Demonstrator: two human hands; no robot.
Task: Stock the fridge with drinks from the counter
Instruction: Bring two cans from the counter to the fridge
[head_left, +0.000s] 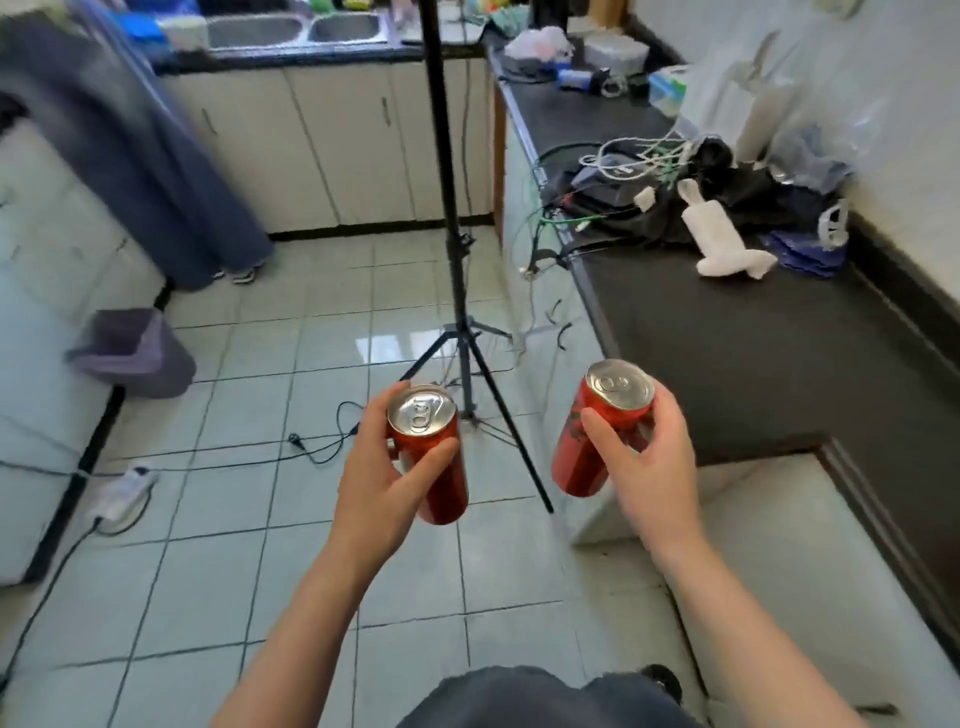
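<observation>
Underfoot, a pale tiled floor (311, 545) fills most of the view, crossed by thin black cables. Along the right side runs a dark counter (727, 364); its near stretch is bare, while farther back lies a heap of tangled wires (639, 161), dark bags and a white rolled cloth (722, 239). At the far end, cream cabinets (332, 145) stand below a steel double sink (296, 28). A black tripod stand (452, 234) rises from the middle of the floor, its legs spread just beyond the hands. At far left a person in blue jeans (156, 156) stands blurred, and near them a purple bin (135, 353) sits on the floor beside a white unit. A white power strip (124, 488) lies on the tiles nearer the left edge.

Both bare forearms reach forward from the bottom of the view. The left hand (379, 483) grips a red left can (447, 483), fingers (426, 460) wrapped round its upper body with the thumb across the front. The right hand (649, 457) holds a red right can (576, 457) the same way, thumb on its side. Both cans are unopened, silver tops up, slightly tilted. They are held in the air above the floor, the right one just beside the near edge of the counter and touching no surface.
</observation>
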